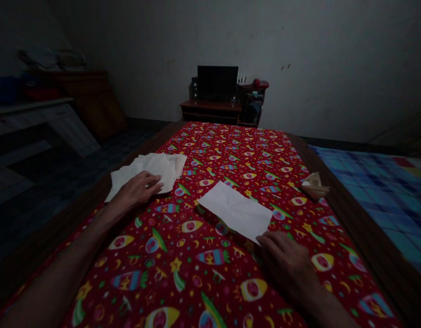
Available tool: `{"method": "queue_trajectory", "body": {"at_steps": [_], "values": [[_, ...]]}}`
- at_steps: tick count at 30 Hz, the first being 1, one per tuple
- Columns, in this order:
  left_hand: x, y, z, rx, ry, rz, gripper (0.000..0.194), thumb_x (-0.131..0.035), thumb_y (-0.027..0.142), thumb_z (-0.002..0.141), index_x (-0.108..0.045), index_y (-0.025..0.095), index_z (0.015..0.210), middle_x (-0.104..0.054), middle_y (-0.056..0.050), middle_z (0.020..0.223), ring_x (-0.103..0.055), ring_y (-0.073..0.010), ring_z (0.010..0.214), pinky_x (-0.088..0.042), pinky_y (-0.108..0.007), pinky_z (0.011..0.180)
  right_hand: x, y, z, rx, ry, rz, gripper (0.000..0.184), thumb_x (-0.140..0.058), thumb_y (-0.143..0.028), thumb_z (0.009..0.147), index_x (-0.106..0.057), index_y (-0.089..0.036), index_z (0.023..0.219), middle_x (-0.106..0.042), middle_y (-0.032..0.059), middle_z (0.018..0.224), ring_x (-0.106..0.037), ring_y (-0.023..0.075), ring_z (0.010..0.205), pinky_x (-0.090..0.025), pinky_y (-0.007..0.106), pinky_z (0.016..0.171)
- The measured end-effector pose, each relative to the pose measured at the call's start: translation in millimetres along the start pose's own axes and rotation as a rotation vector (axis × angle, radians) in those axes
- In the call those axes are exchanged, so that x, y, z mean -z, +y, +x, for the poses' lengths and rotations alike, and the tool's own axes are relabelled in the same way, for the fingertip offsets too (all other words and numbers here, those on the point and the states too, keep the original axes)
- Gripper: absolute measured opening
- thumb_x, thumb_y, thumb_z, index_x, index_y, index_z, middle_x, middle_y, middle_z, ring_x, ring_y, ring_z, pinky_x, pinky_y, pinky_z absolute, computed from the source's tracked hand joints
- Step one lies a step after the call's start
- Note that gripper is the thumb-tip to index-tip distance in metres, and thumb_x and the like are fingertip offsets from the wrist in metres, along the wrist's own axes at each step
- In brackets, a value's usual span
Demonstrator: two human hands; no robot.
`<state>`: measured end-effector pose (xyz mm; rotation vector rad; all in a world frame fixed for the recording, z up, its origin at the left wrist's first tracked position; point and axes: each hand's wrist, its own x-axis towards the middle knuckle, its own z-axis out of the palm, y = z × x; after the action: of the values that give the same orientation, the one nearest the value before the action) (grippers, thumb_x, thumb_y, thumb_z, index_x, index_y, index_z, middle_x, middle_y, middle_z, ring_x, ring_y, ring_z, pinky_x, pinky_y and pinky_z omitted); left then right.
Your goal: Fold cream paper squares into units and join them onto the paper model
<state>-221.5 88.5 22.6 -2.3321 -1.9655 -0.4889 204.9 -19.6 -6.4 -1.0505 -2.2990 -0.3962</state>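
A red rocket-print cloth point(210, 269) covered the bed in a dim room, a dark monitor point(217, 83) on a low cabinet point(210, 109) beyond. The left hand point(137, 190) lay flat, fingers spread, on a stack of white papers point(152, 171); the right hand point(285, 259) rested loosely open, fingertips touching a single folded sheet point(236, 211). A crumpled paper point(314, 186) sat near the right edge.

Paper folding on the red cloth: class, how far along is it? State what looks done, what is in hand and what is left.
Done, it seems: one folded paper piece lies at the cloth's right edge. In hand: the right hand touches the near corner of a single creased white sheet, lying flat. Left: the left hand rests on a stack of white sheets, apparently unfolded.
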Motion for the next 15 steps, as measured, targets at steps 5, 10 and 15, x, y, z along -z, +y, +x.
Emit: {"method": "queue_trajectory", "body": {"at_steps": [5, 10, 15], "values": [[18.9, 77.8, -24.7, -0.353, 0.14, -0.116, 0.035, -0.043, 0.034, 0.09, -0.056, 0.019, 0.119, -0.054, -0.01, 0.117, -0.053, -0.0208, 0.107, -0.045, -0.033, 0.09, 4.0, -10.3, 5.1, 0.079, 0.017, -0.026, 0.023, -0.04, -0.019, 0.092, -0.062, -0.013, 0.084, -0.061, 0.0082, 0.073, -0.053, 0.017, 0.069, -0.038, 0.027, 0.058], [7.0, 168.8, -60.0, -0.724, 0.009, -0.071, 0.037, -0.049, 0.025, 0.089, -0.046, 0.019, 0.126, -0.051, -0.01, 0.124, -0.047, -0.0236, 0.114, -0.043, -0.038, 0.092, 12.0, -23.4, 8.4, 0.17, 0.005, -0.064, 0.026, -0.036, -0.013, 0.089, -0.061, -0.01, 0.093, -0.061, 0.0109, 0.075, -0.053, 0.0194, 0.07, -0.04, 0.03, 0.058], [-16.4, 191.8, -74.2, -0.759, 0.041, -0.048, 0.023, -0.047, 0.017, 0.088, -0.054, 0.015, 0.11, -0.061, -0.008, 0.095, -0.055, -0.021, 0.083, -0.045, -0.033, 0.068, 20.2, -39.6, 6.8, 0.224, -0.019, -0.049, 0.026, -0.037, -0.01, 0.087, -0.062, -0.008, 0.095, -0.061, 0.0116, 0.076, -0.052, 0.02, 0.069, -0.041, 0.033, 0.06]]}}
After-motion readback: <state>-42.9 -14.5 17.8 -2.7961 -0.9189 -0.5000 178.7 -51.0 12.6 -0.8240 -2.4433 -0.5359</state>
